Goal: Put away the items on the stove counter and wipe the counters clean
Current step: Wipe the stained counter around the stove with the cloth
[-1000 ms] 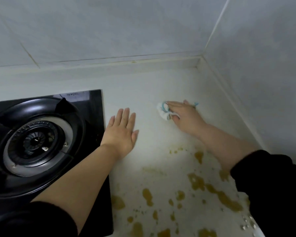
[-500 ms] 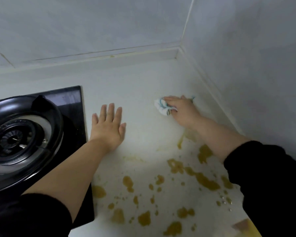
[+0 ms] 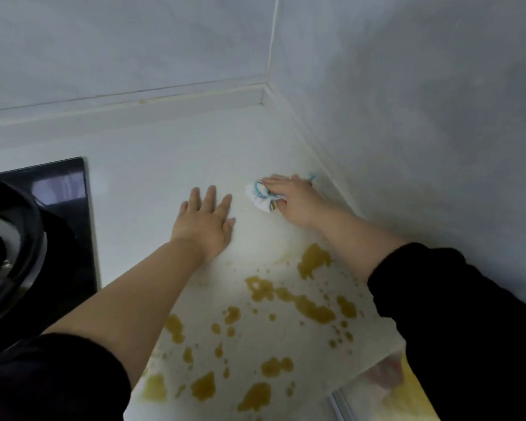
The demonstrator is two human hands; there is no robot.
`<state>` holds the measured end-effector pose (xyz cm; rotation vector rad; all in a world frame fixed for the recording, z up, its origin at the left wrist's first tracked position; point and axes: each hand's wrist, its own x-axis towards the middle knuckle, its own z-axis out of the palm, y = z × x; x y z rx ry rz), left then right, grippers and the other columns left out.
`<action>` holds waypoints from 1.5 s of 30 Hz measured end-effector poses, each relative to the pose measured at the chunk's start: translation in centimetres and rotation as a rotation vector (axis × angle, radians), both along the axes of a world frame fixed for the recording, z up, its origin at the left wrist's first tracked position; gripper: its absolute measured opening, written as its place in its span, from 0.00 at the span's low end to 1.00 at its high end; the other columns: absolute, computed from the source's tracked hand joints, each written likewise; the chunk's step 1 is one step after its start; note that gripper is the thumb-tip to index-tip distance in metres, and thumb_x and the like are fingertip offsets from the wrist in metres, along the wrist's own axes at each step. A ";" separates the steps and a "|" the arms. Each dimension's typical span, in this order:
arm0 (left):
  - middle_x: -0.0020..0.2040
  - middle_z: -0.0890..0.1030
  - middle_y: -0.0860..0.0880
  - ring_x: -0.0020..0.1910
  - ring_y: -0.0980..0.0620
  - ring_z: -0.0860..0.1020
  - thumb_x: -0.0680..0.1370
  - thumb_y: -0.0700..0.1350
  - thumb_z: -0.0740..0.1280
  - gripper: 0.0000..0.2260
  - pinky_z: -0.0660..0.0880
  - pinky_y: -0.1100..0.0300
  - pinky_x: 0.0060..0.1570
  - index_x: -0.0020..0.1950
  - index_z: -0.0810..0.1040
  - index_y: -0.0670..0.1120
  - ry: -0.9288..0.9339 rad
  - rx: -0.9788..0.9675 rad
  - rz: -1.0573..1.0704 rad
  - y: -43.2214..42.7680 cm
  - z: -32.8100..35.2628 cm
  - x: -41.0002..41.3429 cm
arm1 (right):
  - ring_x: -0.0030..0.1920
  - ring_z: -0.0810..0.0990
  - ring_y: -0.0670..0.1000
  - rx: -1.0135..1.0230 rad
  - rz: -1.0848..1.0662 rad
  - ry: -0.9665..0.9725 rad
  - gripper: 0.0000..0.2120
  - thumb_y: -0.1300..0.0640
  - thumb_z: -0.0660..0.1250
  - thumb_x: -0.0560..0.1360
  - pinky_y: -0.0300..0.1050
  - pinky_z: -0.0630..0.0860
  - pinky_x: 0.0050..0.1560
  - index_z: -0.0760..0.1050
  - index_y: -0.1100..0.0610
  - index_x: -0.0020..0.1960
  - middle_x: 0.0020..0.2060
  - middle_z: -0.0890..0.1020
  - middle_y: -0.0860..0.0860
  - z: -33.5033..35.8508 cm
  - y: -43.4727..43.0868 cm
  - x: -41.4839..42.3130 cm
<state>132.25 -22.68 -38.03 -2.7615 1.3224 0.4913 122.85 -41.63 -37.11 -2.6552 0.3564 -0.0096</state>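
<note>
A small white cloth [image 3: 261,199] with blue trim lies on the white counter [image 3: 152,177] near the right wall. My right hand [image 3: 295,202] presses down on it, fingers over the cloth and thumb beside it. My left hand [image 3: 205,224] lies flat on the counter, fingers spread, just left of the cloth. Yellow-brown spill stains [image 3: 304,302] cover the near part of the counter, below both hands.
A black glass gas stove [image 3: 61,214] with a burner ring [image 3: 9,238] sits at the left. Tiled walls [image 3: 407,117] close the counter at the back and right, meeting in a corner. The counter's front edge [image 3: 368,372] shows at the lower right.
The view has swung right, so the stove slid towards the left edge. My right hand with the cloth stays close to the right wall; the stain just below it looks smeared and lighter.
</note>
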 end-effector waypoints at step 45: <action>0.77 0.35 0.46 0.76 0.44 0.36 0.81 0.55 0.41 0.25 0.41 0.45 0.74 0.77 0.36 0.54 -0.037 0.094 0.006 -1.6 -0.2 -0.9 | 0.68 0.69 0.58 0.135 -0.149 -0.097 0.22 0.73 0.58 0.72 0.31 0.51 0.68 0.72 0.66 0.65 0.65 0.74 0.60 -0.2 0.2 -8.7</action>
